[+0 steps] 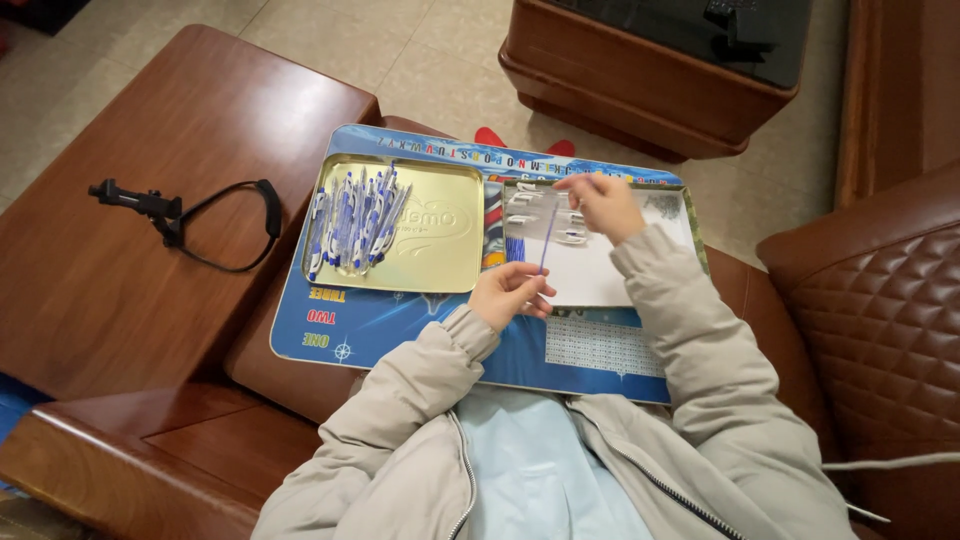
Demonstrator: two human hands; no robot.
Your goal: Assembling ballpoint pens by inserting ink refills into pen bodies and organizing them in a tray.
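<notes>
Beside both hands (510,292) (602,203), pens (355,222) fill tin (440,262).

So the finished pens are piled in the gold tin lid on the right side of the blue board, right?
Not quite. In the head view the pens are piled in the gold tin lid, but it sits on the left side of the blue board, not the right.

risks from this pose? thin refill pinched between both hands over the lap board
1. The thin blue refill is gripped only at its ends by left hand and right hand; it might bend or slip.
2. The blue board rests on the lap; a shift could slide the gold tin lid and its pens off.
</notes>
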